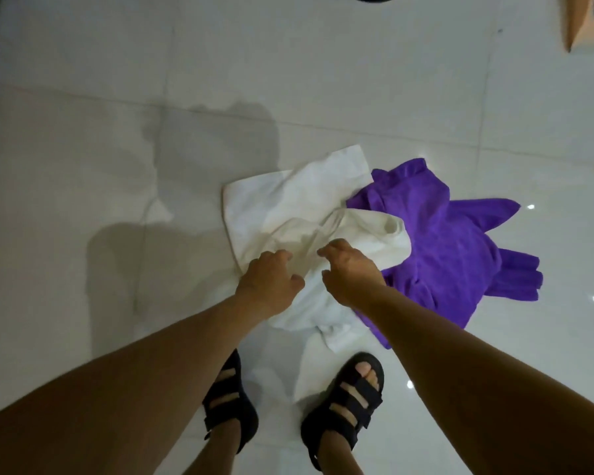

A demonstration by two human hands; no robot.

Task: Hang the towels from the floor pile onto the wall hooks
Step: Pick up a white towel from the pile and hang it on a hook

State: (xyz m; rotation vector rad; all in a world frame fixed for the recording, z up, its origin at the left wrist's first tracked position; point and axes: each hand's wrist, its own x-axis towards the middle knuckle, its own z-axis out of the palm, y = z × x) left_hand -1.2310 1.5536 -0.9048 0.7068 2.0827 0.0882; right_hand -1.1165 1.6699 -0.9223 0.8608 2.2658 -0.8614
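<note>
Two towels lie in a loose pile on the pale tiled floor (83, 149), just ahead of the person's feet. The white towel (288, 207) is spread out and crumpled on the left of the pile, with one flat corner pointing away from the person and its near edge reaching down between the two black strap sandals (347, 402). The purple towel (453, 248) is bunched up on the right, touching the white one and partly tucked under its right edge. Both bare arms reach down to the white towel. The left hand (270, 279) sits on the middle of the cloth with its fingers curled down into it. The right hand (348, 272) is just beside it, nearer the purple towel, with its fingers and thumb bent toward each other at the cloth. The fingertips are mostly hidden from this angle, but both hands seem to be pinching the white fabric, which rises in a creased ridge just beyond them. The white towel still rests on the floor. Shadows of the arms and body fall on the tiles to the left. A cardboard box (583, 22) shows at the far right corner, well apart from the pile.
</note>
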